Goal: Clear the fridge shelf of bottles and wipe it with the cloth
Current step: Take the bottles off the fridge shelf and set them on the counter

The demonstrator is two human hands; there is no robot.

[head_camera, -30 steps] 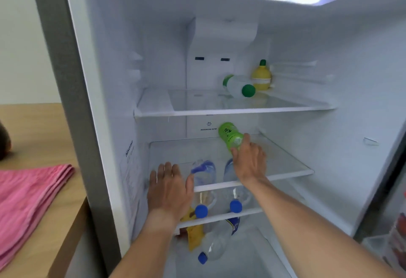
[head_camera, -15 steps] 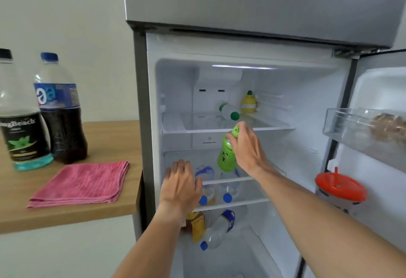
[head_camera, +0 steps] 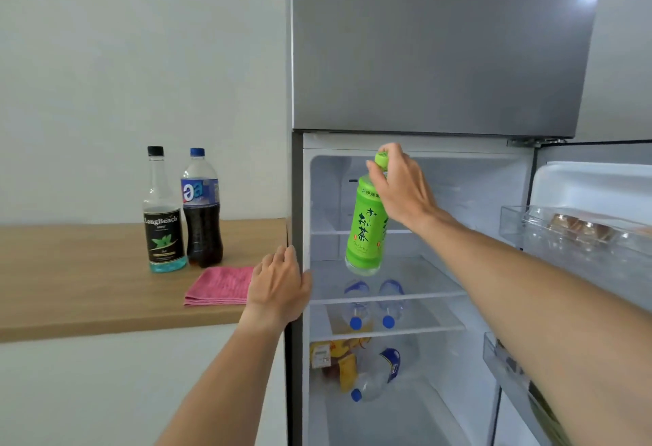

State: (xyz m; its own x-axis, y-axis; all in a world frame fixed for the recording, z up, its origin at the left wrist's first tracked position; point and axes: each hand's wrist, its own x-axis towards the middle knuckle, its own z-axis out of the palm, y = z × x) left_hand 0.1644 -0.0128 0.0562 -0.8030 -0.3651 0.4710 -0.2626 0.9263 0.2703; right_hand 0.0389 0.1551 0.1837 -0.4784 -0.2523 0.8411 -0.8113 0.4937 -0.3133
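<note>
My right hand (head_camera: 402, 188) grips a green tea bottle (head_camera: 365, 230) by its neck and cap, holding it upright in the air in front of the open fridge. Below the bottle, the glass middle shelf (head_camera: 423, 276) carries nothing that I can see. My left hand (head_camera: 278, 287) rests with fingers spread against the fridge's left front edge, holding nothing. A folded pink cloth (head_camera: 220, 285) lies on the wooden counter (head_camera: 88, 280) just left of that hand.
A mint syrup bottle (head_camera: 163, 213) and a dark cola bottle (head_camera: 201, 209) stand on the counter behind the cloth. Two blue-capped water bottles (head_camera: 374, 304) lie on the shelf below, another bottle and yellow packs lower. The open door's bins (head_camera: 571, 230) are at right.
My right hand has lifted the green bottle off the middle shelf and out of the fridge. My left hand moved from the shelf edge to the fridge's left edge. My head pulled back.
</note>
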